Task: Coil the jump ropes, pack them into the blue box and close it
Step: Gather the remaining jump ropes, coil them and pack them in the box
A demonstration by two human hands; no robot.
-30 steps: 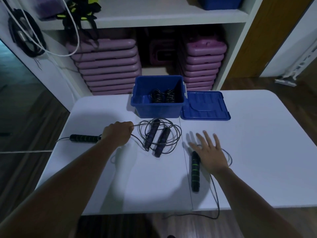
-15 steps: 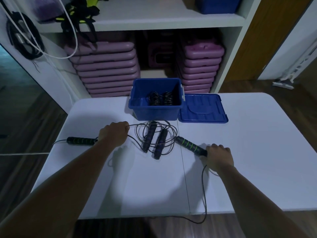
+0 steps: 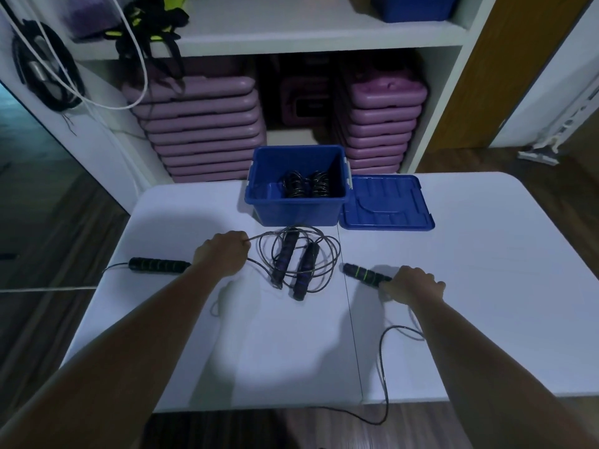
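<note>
The open blue box (image 3: 299, 210) stands at the table's far middle with coiled ropes (image 3: 305, 184) inside; its lid (image 3: 385, 202) lies flat to its right. In front of the box lies a coiled rope with purple-banded handles (image 3: 295, 264). My left hand (image 3: 223, 256) grips a thin black cord beside that coil. A green-banded handle (image 3: 158, 265) lies to the left of that hand. My right hand (image 3: 413, 283) grips the other green-banded handle (image 3: 364, 275), whose cord (image 3: 384, 367) loops over the near table edge.
The white folding table (image 3: 486, 286) has a centre seam. Behind it a white shelf unit holds stacked purple step platforms (image 3: 201, 131), another blue bin (image 3: 418, 6) and hanging straps and cords (image 3: 48, 72). Wooden floor surrounds the table.
My right hand went from lying flat over the green-banded handle to gripping it and swinging its tip toward the coil. The left hand has kept its grip on the cord.
</note>
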